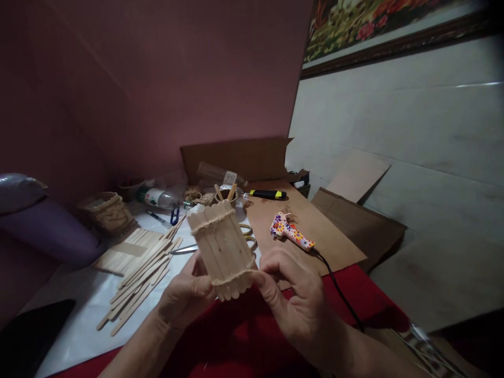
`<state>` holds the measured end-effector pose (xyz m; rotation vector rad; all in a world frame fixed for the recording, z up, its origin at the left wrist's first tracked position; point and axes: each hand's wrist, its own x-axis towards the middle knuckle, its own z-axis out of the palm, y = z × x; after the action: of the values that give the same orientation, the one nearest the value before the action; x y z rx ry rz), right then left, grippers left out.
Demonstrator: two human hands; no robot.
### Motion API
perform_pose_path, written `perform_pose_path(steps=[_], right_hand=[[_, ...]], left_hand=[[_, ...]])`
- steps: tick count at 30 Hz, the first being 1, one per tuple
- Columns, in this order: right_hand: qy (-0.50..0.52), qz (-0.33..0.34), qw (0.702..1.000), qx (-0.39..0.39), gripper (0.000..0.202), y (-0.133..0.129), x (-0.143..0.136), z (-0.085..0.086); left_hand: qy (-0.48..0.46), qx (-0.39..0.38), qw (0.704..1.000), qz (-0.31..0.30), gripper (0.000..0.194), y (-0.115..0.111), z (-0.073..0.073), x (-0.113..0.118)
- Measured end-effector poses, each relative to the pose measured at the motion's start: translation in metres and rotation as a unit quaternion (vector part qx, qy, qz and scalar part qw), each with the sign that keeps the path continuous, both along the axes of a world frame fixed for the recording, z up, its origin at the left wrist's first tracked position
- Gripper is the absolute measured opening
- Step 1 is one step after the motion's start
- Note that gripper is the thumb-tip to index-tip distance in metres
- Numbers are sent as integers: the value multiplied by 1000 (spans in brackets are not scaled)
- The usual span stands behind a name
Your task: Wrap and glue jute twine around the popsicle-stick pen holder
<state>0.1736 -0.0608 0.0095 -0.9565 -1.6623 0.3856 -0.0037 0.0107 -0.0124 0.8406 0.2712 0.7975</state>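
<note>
A tilted piece made of popsicle sticks is held up over the table's near edge, with a band of twine around its upper part and another around its lower part. My left hand grips its lower left side, thumb on the front and the other fingers mostly hidden behind it. At the lower right corner, my right hand pinches the twine between thumb and index finger. Scissors lie partly hidden behind the stick piece.
Loose sticks and a flat stick panel lie at left. A floral glue gun with a black cord and a yellow-black cutter rest on cardboard. Bottles, twine balls and a stick basket stand behind.
</note>
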Motion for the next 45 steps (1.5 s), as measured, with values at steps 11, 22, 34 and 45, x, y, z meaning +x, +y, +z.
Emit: perform_pose_path(steps=[11, 22, 34, 45], right_hand=[[-125, -93, 979, 131, 13, 7, -10, -13], [-205, -124, 955, 173, 8, 7, -12, -20], [-251, -147, 936, 199, 6, 8, -19, -27], [-296, -138, 905, 272, 20, 7, -20, -30]], left_hand=[[48, 58, 996, 49, 62, -7, -3, 10], [91, 55, 987, 118, 63, -9, -5, 15], [114, 83, 967, 211, 57, -6, -10, 16], [73, 27, 978, 191, 54, -12, 4, 18]])
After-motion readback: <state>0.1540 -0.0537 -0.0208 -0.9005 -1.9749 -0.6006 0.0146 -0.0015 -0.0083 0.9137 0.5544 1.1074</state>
